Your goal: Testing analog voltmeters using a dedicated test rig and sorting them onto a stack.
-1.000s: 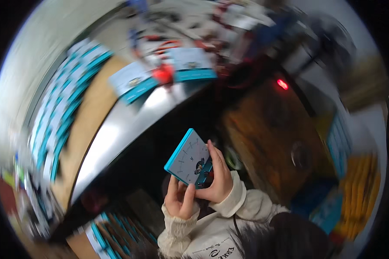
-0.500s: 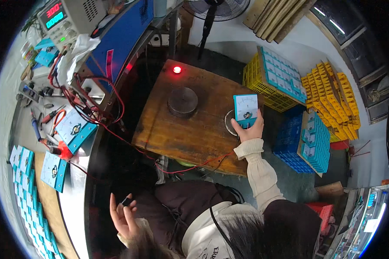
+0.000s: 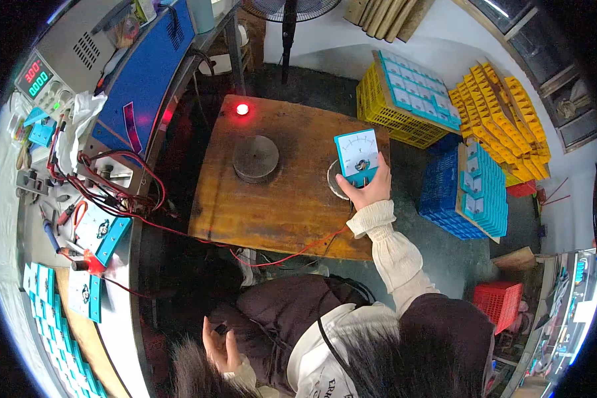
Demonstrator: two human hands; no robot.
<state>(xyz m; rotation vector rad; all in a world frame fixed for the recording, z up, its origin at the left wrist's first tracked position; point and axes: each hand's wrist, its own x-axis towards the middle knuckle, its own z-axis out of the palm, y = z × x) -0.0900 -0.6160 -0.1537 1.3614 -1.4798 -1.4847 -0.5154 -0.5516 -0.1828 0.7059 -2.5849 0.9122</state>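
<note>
In my right hand [image 3: 371, 189] I grip a teal-edged meter with a white dial [image 3: 355, 147], held over a pale-rimmed round fixture [image 3: 335, 186] at the right side of the wooden table [image 3: 285, 225]. A dark metal disc [image 3: 255, 156] sits left of it, and a red lamp [image 3: 243, 109] glows at the back-left corner. My left hand [image 3: 222, 346] is low near my dark-trousered legs, its fingers around a small black piece [image 3: 220, 328]; what that piece is, I cannot tell.
Left, a metal bench [image 3: 119, 318] bears stacked meters, tools, red cables and a power supply [image 3: 40, 79]. Behind are a standing fan [image 3: 288, 33], yellow crate [image 3: 398, 132] and stacked yellow trays [image 3: 491, 126]. Right are a blue crate [image 3: 441, 199] and red basket [image 3: 494, 305].
My view has swung from the bench to the wooden table. The meter passed from both hands to my right hand alone, now over the table. My left hand has dropped toward my lap.
</note>
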